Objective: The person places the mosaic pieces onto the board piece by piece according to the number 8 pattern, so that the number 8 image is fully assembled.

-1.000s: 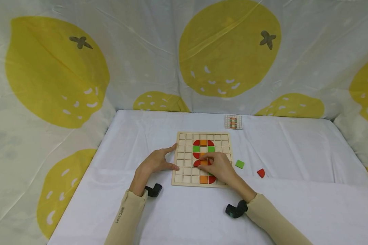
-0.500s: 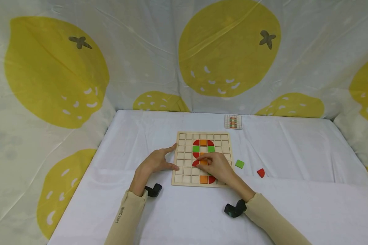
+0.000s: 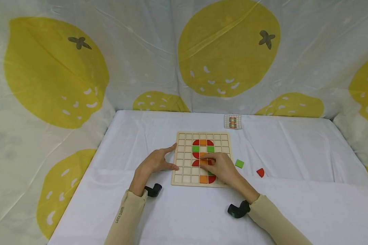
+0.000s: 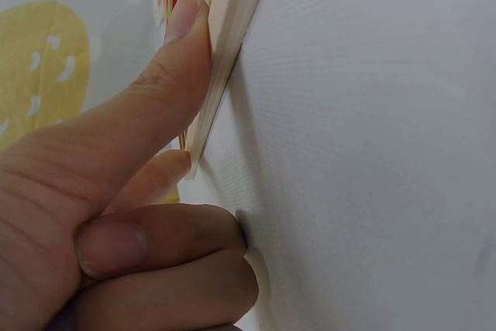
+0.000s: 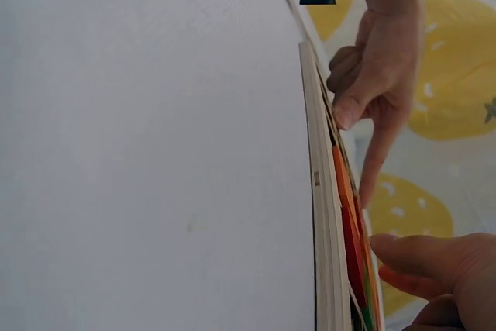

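A wooden grid board [image 3: 186, 178] lies on the white cloth, with red quarter-circle, orange square and green square tiles in its middle columns. My left hand [image 3: 156, 161] touches the board's left edge with thumb and extended index finger; in the left wrist view its other fingers are curled under. My right hand [image 3: 223, 166] is over the board, its thumb and index finger slightly apart at an orange tile. Just left of those fingertips, a red quarter-circle tile [image 3: 196, 163] lies in its cell. The right hand hides some tiles beneath it.
A loose green square tile [image 3: 239, 164] and a loose red quarter-circle tile [image 3: 260, 173] lie right of the board. Behind it is a small pattern card [image 3: 232, 121]. Black wrist devices [image 3: 238, 209] hang at both sleeves. A lemon-print cloth rises behind the table.
The red quarter-circle tile under my right fingertips has shifted slightly and now sits squarely in its cell. My right fingers have drawn a little rightward off it. The left hand stays put.
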The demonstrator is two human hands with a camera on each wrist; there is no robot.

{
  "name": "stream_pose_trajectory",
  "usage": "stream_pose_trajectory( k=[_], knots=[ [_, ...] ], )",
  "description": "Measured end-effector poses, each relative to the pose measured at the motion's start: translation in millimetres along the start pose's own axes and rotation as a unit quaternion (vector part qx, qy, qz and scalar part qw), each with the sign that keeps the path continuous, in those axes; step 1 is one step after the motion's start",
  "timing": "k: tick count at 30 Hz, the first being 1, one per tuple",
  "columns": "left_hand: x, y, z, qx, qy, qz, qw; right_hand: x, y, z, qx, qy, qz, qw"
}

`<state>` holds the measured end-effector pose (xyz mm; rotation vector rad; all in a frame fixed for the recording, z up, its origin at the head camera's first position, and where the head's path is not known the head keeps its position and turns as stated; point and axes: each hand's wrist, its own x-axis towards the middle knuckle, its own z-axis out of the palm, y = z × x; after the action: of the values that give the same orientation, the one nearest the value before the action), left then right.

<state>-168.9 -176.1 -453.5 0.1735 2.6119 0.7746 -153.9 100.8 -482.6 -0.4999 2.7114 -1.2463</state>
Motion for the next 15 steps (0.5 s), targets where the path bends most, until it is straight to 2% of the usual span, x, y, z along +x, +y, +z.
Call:
stream_pose_trajectory(
  k=[9,15],
  knots=[
    [-0.3,0.9,0.8,0.006,0.0,-0.005,1.0,-28,23,-31,0.013,0.032,0.047,0.998],
    [-0.8,1.0,0.8,0.011,0.001,-0.01,0.9999,-43,39,-51,-0.015,0.07,0.051,0.996]
  ],
)
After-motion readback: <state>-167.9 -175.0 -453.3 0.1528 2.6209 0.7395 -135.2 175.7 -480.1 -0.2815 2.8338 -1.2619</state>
